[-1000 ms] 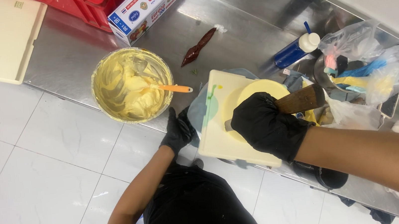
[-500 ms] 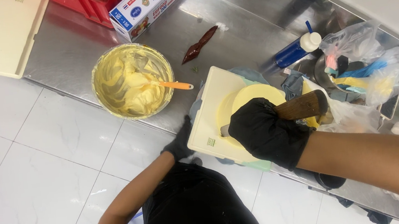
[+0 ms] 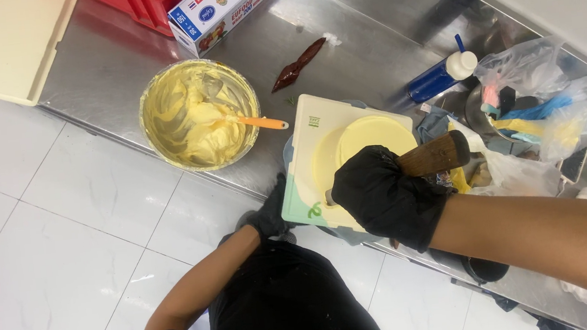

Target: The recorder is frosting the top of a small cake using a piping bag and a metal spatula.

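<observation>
Two gloved hands are working at one spot. The right hand (image 3: 385, 195) is gripping a wooden-handled tool (image 3: 436, 156), fingers closed round the handle, which is running up and to the right, away from the body; its blade is hidden under the glove. Just beyond that hand, touching or nearly touching it, a round yellow cake (image 3: 364, 142) is lying flat on a pale board (image 3: 307, 156). The left hand (image 3: 270, 215) is sitting at the board's near edge, below and left of the cake; whether it is gripping the edge I cannot tell. The right hand is the nearer to the cake. Further left, well apart, a bowl (image 3: 199, 113) of yellow cream with an orange spatula (image 3: 263, 123) is standing on the steel worktop (image 3: 106, 68). Bags (image 3: 558, 94) and a blue bottle (image 3: 438, 78) are crowding the right side, and white floor tiles (image 3: 60, 250) are lying below.
</observation>
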